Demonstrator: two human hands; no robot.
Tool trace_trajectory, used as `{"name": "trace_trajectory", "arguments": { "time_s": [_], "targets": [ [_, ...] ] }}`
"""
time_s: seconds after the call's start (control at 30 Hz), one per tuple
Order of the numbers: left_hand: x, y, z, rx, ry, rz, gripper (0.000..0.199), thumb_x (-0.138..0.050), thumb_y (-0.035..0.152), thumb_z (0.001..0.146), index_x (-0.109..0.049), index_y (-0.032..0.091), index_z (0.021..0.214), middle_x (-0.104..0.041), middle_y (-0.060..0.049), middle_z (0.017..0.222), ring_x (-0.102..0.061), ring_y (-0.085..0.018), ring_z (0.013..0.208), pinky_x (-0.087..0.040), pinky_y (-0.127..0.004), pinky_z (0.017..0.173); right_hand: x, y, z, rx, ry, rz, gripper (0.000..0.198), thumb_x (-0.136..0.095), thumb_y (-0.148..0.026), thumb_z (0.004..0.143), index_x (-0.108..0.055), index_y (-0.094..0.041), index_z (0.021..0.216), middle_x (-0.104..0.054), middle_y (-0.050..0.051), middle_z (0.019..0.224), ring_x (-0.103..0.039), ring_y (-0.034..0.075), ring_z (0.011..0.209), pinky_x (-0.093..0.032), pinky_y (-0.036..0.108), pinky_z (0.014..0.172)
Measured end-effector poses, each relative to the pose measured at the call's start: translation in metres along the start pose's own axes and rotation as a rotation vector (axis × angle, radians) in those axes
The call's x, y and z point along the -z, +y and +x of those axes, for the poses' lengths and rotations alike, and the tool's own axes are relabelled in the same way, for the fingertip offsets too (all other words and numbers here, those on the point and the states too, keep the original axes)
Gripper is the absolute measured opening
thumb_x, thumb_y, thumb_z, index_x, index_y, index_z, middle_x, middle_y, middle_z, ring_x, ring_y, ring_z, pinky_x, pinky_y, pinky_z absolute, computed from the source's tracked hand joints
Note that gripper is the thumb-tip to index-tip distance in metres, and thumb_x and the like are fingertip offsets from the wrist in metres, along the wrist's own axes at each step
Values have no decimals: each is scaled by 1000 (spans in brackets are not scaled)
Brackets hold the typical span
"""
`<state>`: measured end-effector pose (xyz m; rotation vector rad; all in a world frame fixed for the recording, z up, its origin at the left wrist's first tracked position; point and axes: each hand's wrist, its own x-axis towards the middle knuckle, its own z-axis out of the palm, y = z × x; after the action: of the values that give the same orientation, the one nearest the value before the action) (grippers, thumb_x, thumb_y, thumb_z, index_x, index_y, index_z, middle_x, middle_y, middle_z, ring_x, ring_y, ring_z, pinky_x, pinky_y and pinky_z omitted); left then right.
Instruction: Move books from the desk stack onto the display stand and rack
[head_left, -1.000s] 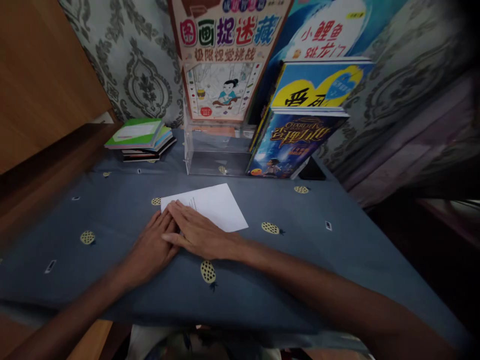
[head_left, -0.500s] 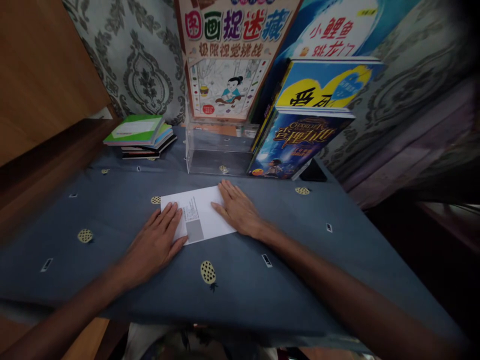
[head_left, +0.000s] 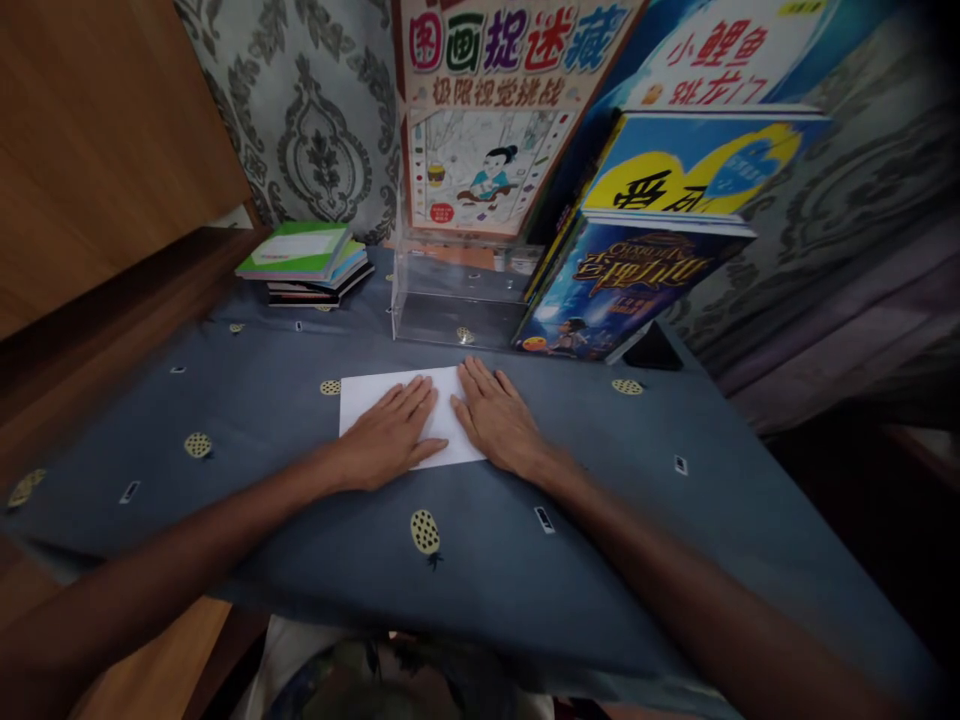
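Note:
A white paper [head_left: 361,397], perhaps a sheet or an opened booklet, lies flat on the table in front of the clear stand. My left hand [head_left: 394,432] presses palm down over its middle, fingers stretched out and thumb apart. On the paper's right end rests my right hand [head_left: 499,418], flat too, its fingers pointing away from me. The two hands are close together, with a narrow strip of paper showing between them. No print shows on the uncovered parts; whatever lies beneath the hands is hidden.
Behind the paper stands a clear acrylic rack [head_left: 457,315] with upright picture books [head_left: 491,150]. A blue book [head_left: 611,290] leans at its right, beside a dark flat object [head_left: 652,348]. At the back left is a stack of booklets [head_left: 304,262]. A pineapple-patterned cloth [head_left: 300,540] covers the table.
My left hand has slid rightward from the paper's left end to its middle. The printed text and grey block no longer show. My right hand stays at the right end. The view has shifted slightly.

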<state>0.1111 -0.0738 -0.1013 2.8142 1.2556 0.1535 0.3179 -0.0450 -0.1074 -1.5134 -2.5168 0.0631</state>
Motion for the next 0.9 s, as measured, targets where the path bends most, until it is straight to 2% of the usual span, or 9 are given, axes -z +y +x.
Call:
{"name": "trace_trajectory", "arguments": {
  "time_s": [0.2, 0.3, 0.43, 0.6, 0.77, 0.83, 0.9],
  "targets": [
    [1, -36, -38, 187, 52, 46, 82, -19, 65, 102, -30, 1, 152, -30, -27, 159, -23, -34, 152, -24, -50, 122, -4, 3, 0, 11, 24, -8, 60, -25, -39, 102, -39, -7, 151, -36, 21, 159, -31, 30, 150, -30, 54, 119],
    [3, -38, -52, 235, 44, 75, 84, -17, 65, 101, -29, 0, 152, -29, -26, 160, -22, -34, 152, -24, -51, 122, -3, 2, 1, -8, -8, -24, 61, -23, -38, 103, -37, -5, 152, -33, 21, 160, -28, 30, 151, -29, 54, 120],
    [5, -33, -55, 265, 4, 105, 85, -14, 64, 102, -29, -2, 152, -28, -26, 160, -22, -33, 152, -24, -49, 122, 4, -8, -5, -40, -64, -60, 64, -24, -42, 104, -37, -3, 152, -32, 20, 161, -21, 31, 153, -23, 55, 123],
    [4, -33, -53, 258, 22, 122, 83, -14, 62, 102, -31, -2, 151, -30, -26, 160, -24, -35, 152, -24, -51, 121, 8, -32, -31, 168, -74, -9, 66, -27, -51, 104, -36, -8, 154, -33, 16, 161, -21, 28, 153, -18, 52, 125],
    [3, -34, -57, 224, 80, 119, 74, -23, 57, 104, -35, 2, 151, -33, -25, 159, -25, -35, 151, -24, -54, 121, 14, -53, -60, 377, -96, 113, 59, -39, -43, 104, -38, -11, 153, -35, 14, 161, -26, 24, 152, -23, 47, 126],
    [4, -32, -59, 179, 103, 103, 66, -25, 53, 105, -39, 7, 150, -36, -22, 158, -28, -33, 150, -25, -54, 121, 17, -56, -68, 429, -91, 182, 54, -44, -38, 103, -42, -14, 151, -39, 12, 159, -31, 23, 150, -26, 46, 125],
    [6, -29, -61, 100, 122, 60, 57, -27, 48, 107, -44, 13, 149, -41, -16, 157, -32, -29, 149, -28, -52, 121, 20, -56, -73, 465, -55, 287, 44, -45, -32, 102, -54, -17, 143, -52, 11, 151, -42, 22, 145, -30, 46, 123]
  ]
}}
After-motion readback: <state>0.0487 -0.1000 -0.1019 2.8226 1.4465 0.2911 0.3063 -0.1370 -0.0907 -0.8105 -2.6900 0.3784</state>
